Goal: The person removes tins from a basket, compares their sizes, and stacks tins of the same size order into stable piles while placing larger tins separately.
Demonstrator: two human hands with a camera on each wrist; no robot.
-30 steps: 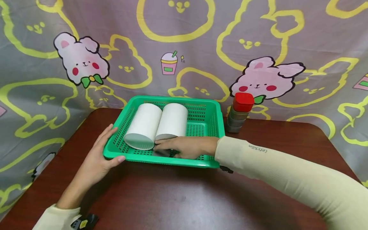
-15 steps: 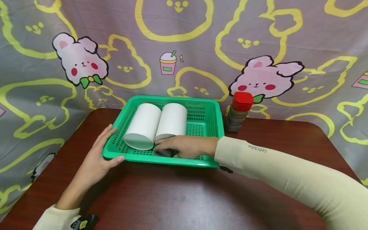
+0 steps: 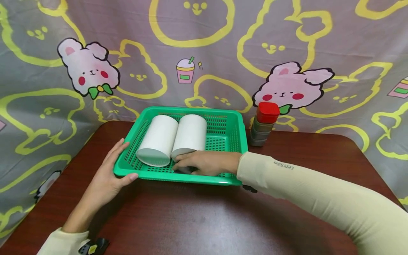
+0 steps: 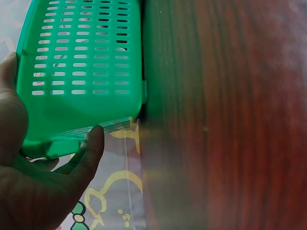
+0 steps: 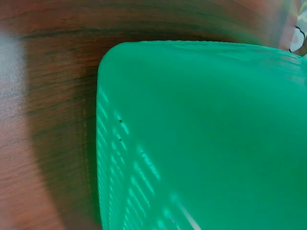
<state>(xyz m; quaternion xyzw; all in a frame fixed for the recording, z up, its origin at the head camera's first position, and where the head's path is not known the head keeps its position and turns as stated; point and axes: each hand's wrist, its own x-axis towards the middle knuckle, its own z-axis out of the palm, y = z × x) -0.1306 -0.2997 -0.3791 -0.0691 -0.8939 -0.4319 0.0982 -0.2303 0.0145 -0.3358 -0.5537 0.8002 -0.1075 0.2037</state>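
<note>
A green plastic basket [image 3: 239, 141] with slotted sides stands on the table. My left hand [image 3: 105, 177] grips its left front corner, thumb over the front rim; in the left wrist view the fingers [image 4: 93, 148] curl about the rim. Two white cylinders [image 3: 158, 138] lie side by side in the basket's left and middle part. My right hand [image 3: 204, 163] reaches in at the front, below the right cylinder [image 3: 191, 132], and pinches a dark grey object [image 3: 186, 170], mostly hidden by the hand. The right wrist view shows the basket's outer wall [image 5: 206, 120], not the fingers.
Behind the basket on the right stands a stack of small containers [image 3: 262, 128], red on top, olive and grey below. The brown wooden table [image 3: 191, 219] reaches back to a patterned curtain [image 3: 220, 53].
Less of the dark grey object shows under my right hand, whose fingers have shifted slightly to the right. My left hand keeps its grip on the basket; the cylinders stay put.
</note>
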